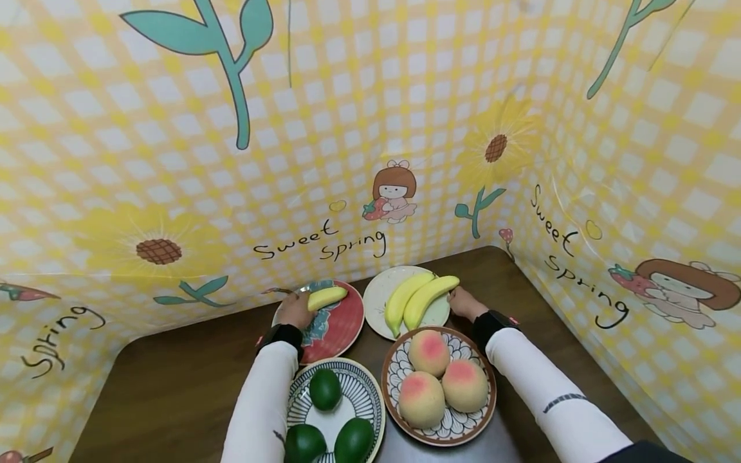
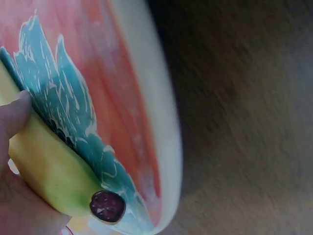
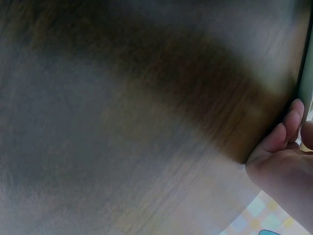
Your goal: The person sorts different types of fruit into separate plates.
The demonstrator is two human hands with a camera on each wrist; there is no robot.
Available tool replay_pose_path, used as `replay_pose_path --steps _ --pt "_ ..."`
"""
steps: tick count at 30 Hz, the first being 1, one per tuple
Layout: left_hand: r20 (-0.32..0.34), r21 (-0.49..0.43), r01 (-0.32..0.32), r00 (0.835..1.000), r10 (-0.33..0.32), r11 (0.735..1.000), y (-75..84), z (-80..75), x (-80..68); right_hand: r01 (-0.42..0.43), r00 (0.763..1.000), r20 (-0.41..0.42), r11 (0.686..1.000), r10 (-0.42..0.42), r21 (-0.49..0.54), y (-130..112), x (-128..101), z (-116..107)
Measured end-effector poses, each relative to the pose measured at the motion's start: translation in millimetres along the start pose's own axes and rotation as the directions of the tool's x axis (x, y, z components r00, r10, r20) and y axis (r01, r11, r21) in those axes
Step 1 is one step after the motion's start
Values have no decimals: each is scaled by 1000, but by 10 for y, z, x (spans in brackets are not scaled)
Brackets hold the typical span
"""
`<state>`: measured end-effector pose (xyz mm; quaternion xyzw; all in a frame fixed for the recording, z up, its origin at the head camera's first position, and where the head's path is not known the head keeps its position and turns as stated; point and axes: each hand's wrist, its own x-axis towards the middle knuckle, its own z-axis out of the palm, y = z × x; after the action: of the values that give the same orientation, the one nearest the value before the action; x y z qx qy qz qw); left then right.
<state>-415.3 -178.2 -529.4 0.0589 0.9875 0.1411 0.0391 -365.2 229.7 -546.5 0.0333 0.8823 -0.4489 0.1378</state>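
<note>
My left hand [image 1: 296,311] pinches a yellow banana [image 1: 327,297] low over the red plate [image 1: 346,323] with a blue-green leaf pattern. In the left wrist view the thumb lies along the banana [image 2: 54,171], whose dark end points toward the plate's pale rim [image 2: 164,122]. To the right, a white plate [image 1: 376,302] carries two bananas [image 1: 425,301]. At that plate's right edge, my right hand [image 1: 466,304] holds the rim [image 3: 307,83] with curled fingers [image 3: 276,138], close to one banana's tip; the fingertips are partly hidden.
Nearer me, a brown-rimmed plate [image 1: 389,392] bears three peaches [image 1: 422,400]. Left of it stands a striped plate [image 1: 341,408] with three green fruits [image 1: 325,390]. The wooden table [image 1: 179,379] meets yellow checked sheeting [image 1: 324,161] at the back and sides.
</note>
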Motion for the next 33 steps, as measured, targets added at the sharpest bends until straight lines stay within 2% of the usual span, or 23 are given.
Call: replay_pose_path --steps 1,3,8,10,17,19,20,22,26,29,31,33 --pt "-3 10 -9 1000 9 1000 2 -24 -5 -2 1000 -4 1000 2 4 -109 -110 -14" --pt "-4 37 -21 1000 21 999 16 -81 -16 -14 1000 -1 1000 14 13 -170 -151 -18" --pt "-27 38 -69 997 70 997 71 -203 6 -3 1000 8 999 2 37 -51 7 5" --pt "-29 13 -89 996 90 996 121 -257 32 4 1000 5 999 -4 39 -57 4 -10" --pt "25 -26 -133 991 134 991 519 -475 25 -23 1000 10 998 23 55 -63 2 -89" --pt "16 -22 -147 989 147 989 635 -501 5 -42 999 16 998 41 54 25 99 -77" --pt "9 -20 -155 988 155 988 686 -504 -4 -9 1000 17 998 8 60 174 227 -49" --pt "-14 -50 -178 984 177 983 791 -505 -9 -1 1000 25 999 0 49 424 461 6" --pt "-34 -99 -198 980 196 975 965 -469 -8 33 999 14 999 -33 1 1074 1083 174" --pt "-43 -111 -181 983 178 977 1077 -422 -1 15 999 28 1000 -15 -7 1163 1166 221" --pt "-33 -133 -159 987 156 978 1151 -383 -4 28 999 44 1000 -28 6 1057 1055 211" --pt "-9 -163 -140 990 140 977 1220 -347 -14 9 999 47 1000 -10 17 850 856 180"
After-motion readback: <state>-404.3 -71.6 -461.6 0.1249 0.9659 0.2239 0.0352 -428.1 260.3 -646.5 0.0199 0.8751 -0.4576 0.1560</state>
